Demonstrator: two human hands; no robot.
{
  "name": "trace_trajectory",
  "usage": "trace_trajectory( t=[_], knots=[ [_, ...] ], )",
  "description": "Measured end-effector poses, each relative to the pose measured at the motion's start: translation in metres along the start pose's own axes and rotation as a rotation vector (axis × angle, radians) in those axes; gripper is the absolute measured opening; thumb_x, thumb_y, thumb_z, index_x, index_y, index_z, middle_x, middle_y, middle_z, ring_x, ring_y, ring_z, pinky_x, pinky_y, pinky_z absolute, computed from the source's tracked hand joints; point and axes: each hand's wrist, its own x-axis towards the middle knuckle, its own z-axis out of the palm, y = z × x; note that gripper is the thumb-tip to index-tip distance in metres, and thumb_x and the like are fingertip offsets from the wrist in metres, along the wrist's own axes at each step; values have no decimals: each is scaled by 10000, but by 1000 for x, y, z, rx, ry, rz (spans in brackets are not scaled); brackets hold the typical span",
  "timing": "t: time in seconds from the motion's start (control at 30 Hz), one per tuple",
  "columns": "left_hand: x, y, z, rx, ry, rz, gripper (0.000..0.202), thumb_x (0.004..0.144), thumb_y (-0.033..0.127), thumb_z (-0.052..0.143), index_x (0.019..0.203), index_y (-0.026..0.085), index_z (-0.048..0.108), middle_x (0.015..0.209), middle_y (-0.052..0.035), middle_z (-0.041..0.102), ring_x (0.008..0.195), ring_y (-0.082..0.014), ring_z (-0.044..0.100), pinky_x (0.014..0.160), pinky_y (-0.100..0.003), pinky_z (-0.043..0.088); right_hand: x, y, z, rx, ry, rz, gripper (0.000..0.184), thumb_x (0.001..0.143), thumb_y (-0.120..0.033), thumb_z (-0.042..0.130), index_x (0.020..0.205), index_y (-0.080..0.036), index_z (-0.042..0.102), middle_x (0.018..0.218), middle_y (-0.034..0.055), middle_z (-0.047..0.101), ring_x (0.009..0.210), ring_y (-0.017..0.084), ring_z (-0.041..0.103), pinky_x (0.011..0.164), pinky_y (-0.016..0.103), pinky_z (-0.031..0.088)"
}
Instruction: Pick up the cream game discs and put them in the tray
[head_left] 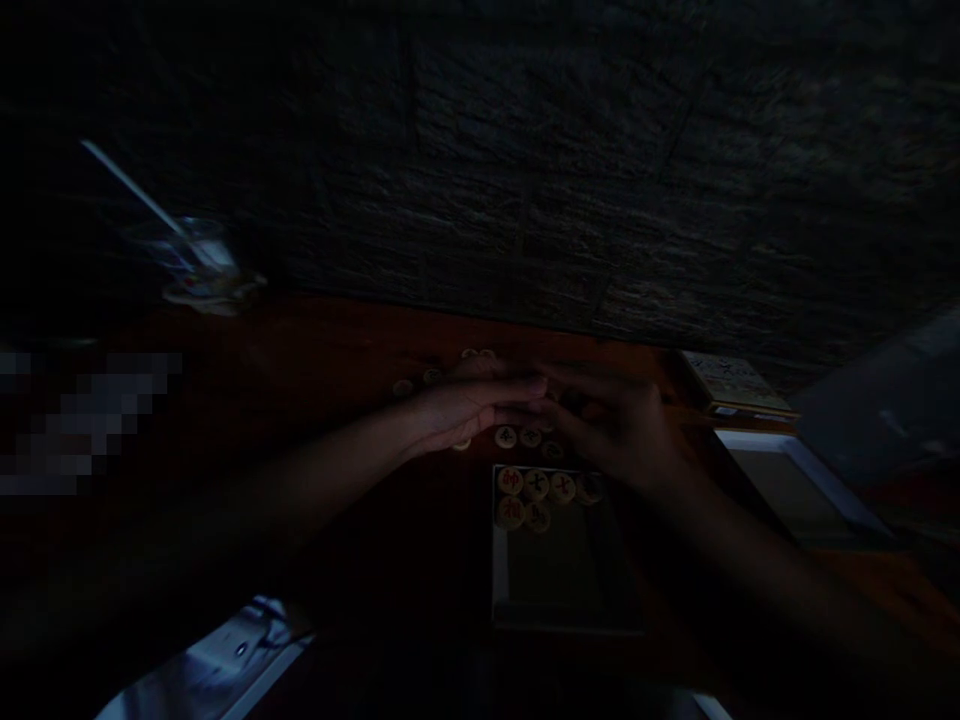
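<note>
In the dim head view, my left hand (476,400) reaches over loose xiangqi pieces on the wooden table, fingers stretched out. My right hand (619,420) comes from the other side, thumb and fingers apart, and its fingertips meet or overlap those of my left hand. Shadow hides whether anything lies between them. Round pieces (505,437) show just below the hands, and a few others (403,387) lie left of my left hand. Nearer to me is a shallow box tray (501,590), with several pieces (536,486) in two rows at its far end.
A stone-textured wall (487,190) rises behind the table (330,340). At the left stands a clear cup (206,250) with a straw. A patterned box (739,385) and a pale-rimmed tray (787,480) sit at the right. A bright glossy object (225,655) lies at the lower left.
</note>
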Motion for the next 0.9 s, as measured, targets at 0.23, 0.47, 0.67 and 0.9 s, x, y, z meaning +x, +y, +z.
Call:
trace_trajectory(
  t=[0.23, 0.47, 0.67, 0.9],
  knots=[
    [1, -2, -2, -36, -38, -10, 164, 856, 249, 817, 941, 110, 794, 937, -106, 792, 869, -175, 750, 853, -328, 599, 0, 3, -1, -51, 10, -99, 369, 932, -255, 738, 1300, -285, 741, 1169, 56, 803, 962, 227, 790, 841, 368, 653],
    [-1, -2, -1, -8, -47, -4, 154, 823, 173, 828, 956, 103, 795, 1001, -119, 796, 922, -184, 752, 896, -324, 585, -1, 1, -1, -78, 8, -37, 340, 907, -259, 758, 1245, -226, 767, 1076, 75, 819, 824, 205, 785, 801, 341, 643],
    [0, -3, 0, -9, 21, -31, 216, 829, 261, 839, 953, 94, 778, 907, -117, 790, 861, -200, 759, 886, -365, 590, 0, 1, 1, -70, 29, -101, 329, 900, -232, 778, 1229, -231, 766, 1028, 55, 814, 783, 172, 760, 750, 295, 626],
    [0, -1, 1, -25, 15, -13, 143, 809, 136, 821, 945, 101, 791, 949, -101, 802, 884, -186, 758, 867, -326, 599, 0, 1, 0, -95, 53, -127, 305, 898, -227, 778, 1201, -206, 767, 1002, 67, 805, 744, 164, 737, 683, 280, 606]
  ],
)
